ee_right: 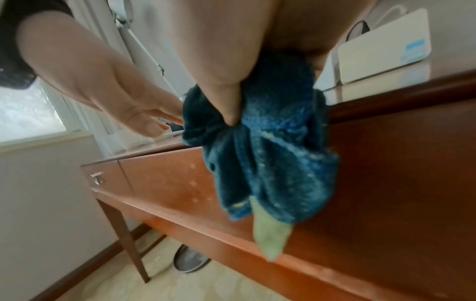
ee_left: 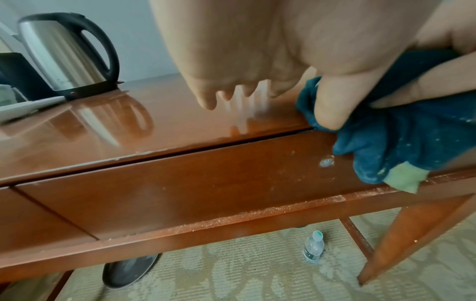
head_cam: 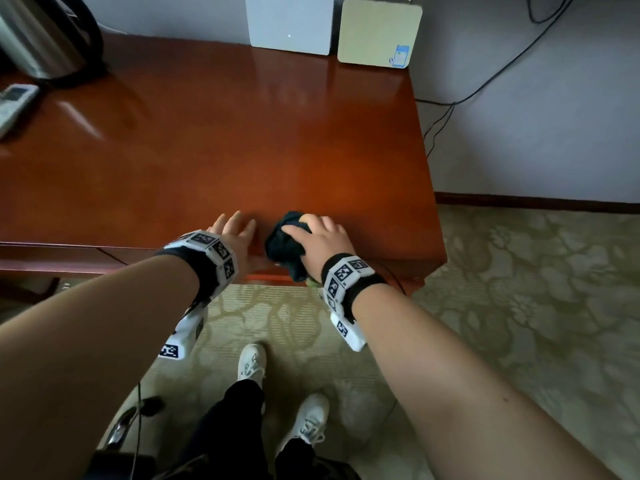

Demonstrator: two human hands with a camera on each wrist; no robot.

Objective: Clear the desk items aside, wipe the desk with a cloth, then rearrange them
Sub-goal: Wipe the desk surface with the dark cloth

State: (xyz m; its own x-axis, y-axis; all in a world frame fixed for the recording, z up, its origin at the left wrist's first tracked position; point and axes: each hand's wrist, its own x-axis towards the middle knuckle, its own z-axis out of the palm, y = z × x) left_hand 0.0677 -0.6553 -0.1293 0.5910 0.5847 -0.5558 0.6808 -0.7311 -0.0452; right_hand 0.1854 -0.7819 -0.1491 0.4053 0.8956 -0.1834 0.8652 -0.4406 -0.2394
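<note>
The right hand (head_cam: 320, 242) is gripping a bunched dark blue cloth (head_cam: 285, 242) at the near edge of the tabletop (head_cam: 242, 150), fingers curled over the wad and the thumb pressing into its folds, as the right wrist view is showing. Part of the cloth is lying on the polished top; the rest is hanging over the front edge against the drawer front (ee_left: 180, 183), with a pale green corner dangling lowest. The left hand (head_cam: 235, 233) is resting just beside it, fingers spread and nearly straight, holding nothing.

The cloth is looking soft, light and limp, so it is likely folding and slipping under sideways pressure; gathering it into the palm, as is happening now, seems the surest hold, with the loose tail tucked in so it is not dragging. The glossy varnish is probably offering little friction.

The wiping step appears to be under way. The middle of the tabletop is showing only reflections, while an electric kettle (ee_left: 69, 53) and a white remote control (head_cam: 14, 102) are sitting at the far left, and two flat boxes, one grey (head_cam: 291, 24) and one cream (head_cam: 379, 32), are standing against the wall at the back. Cables are trailing down the wall on the right. Below, a patterned carpet (head_cam: 519, 306) is carrying a small plastic bottle (ee_left: 313, 250) under the desk.
</note>
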